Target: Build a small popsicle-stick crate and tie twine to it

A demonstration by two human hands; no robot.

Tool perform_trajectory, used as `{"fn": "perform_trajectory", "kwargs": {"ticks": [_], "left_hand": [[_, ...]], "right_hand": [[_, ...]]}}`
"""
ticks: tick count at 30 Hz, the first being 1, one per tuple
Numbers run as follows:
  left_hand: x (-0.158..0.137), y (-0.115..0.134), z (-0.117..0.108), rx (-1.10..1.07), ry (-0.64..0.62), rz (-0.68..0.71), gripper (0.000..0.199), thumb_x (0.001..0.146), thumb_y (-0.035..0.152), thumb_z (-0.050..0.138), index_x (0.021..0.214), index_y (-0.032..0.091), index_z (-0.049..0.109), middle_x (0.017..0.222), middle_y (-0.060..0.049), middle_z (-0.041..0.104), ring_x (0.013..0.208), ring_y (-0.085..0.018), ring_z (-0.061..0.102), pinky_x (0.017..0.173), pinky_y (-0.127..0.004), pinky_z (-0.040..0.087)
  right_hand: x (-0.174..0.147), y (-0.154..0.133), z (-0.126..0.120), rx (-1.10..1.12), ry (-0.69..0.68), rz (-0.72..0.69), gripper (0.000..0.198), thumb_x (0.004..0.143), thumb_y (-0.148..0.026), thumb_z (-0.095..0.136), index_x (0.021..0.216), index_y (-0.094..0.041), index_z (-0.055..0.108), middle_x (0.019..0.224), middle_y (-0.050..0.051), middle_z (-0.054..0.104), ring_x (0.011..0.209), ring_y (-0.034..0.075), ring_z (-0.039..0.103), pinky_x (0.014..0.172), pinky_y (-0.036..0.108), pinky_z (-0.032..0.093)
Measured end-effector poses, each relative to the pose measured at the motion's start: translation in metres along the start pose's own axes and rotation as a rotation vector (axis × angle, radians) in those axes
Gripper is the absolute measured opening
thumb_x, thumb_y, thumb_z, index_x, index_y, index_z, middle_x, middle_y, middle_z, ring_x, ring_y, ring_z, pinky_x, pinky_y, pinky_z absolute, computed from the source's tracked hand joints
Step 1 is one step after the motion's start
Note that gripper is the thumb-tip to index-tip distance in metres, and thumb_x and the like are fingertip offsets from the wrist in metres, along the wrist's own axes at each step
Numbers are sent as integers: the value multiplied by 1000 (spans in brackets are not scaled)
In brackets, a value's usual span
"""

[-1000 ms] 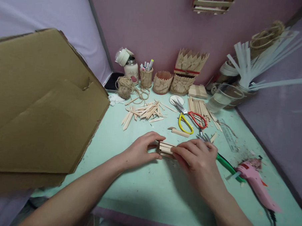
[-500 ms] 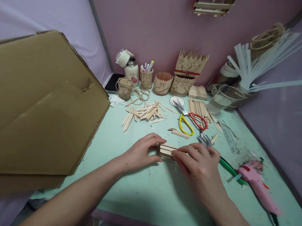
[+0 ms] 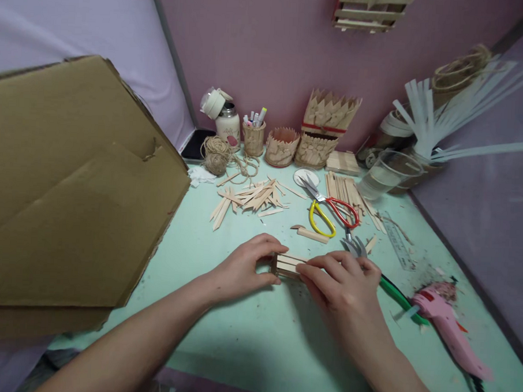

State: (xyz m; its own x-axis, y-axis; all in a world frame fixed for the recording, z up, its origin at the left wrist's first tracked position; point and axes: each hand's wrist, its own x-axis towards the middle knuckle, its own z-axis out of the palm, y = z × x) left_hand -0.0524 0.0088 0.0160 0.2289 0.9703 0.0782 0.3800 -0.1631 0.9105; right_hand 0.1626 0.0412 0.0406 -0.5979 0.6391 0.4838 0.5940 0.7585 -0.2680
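Head view, clock centred on item. Slatted wooden-stick frame [image 3: 287, 263], small, at front-centre of table [image 3: 246, 345]. Left hand [image 3: 247, 266]: thumb and forefinger parted to frame's width, gripping nine-o'clock end. Right hand [image 3: 345, 283]: fingers drawn together, pinching three-o'clock end. Scissors [image 3: 320, 195], one o'clock. Wood offcuts [image 3: 261, 196], eleven. Green-handled pliers [image 3: 395, 289], three.

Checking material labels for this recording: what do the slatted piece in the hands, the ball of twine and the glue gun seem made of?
Slatted piece: likely bare wood, given its pale, matte strips.
Ball of twine: perhaps jute, rough and undyed-looking, with brown strands.
Glue gun: apparently smooth plastic, given its even pink, rounded body.
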Motion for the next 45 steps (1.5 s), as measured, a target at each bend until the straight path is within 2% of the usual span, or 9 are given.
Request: {"fn": "perform_trajectory", "kwargs": {"ticks": [9, 19, 33, 41, 45], "left_hand": [[1, 2, 0, 23, -3, -18, 49, 71, 13, 78, 118, 21, 64, 124, -9, 61, 115, -21, 59, 100, -34, 49], [2, 8, 0, -65, -38, -165, 50, 69, 15, 78, 117, 18, 65, 116, -8, 68, 105, -22, 64, 96, -36, 51], [2, 4, 1, -138, -50, -173, 49, 69, 15, 79, 116, 19, 65, 116, -7, 68, 104, -21, 65, 96, -35, 52], [2, 7, 2, -102, -36, -227, 49, 68, 17, 76, 116, 21, 66, 118, -7, 66, 105, -23, 63, 76, -28, 56], [2, 8, 2, -116, -38, -230, 48, 69, 16, 74, 115, 21, 66, 118, -7, 65, 101, -21, 64, 76, -28, 57]], "right_hand": [[-1, -1, 0, -2, 3, 5, 16, 96, -23, 55, 90, -27, 69, 84, -2, 72, 87, 20, 55, 79, 40, 22], [-2, -3, -1, -30, 2, 8, 17, 95, -19, 56, 90, -27, 70, 83, -1, 73, 88, 19, 55, 81, 40, 22], [-6, 0, 0, -46, -39, 18, 12, 92, -19, 62, 94, -28, 69, 88, -2, 73, 91, 20, 55, 84, 42, 22], [-5, 0, 2, -59, -30, 17, 13, 93, -18, 61, 94, -28, 70, 90, 0, 74, 92, 20, 54, 85, 42, 21], [-5, -2, 1, -54, -20, 23, 14, 93, -18, 59, 93, -28, 70, 91, 0, 74, 91, 21, 54, 85, 42, 22]]}}
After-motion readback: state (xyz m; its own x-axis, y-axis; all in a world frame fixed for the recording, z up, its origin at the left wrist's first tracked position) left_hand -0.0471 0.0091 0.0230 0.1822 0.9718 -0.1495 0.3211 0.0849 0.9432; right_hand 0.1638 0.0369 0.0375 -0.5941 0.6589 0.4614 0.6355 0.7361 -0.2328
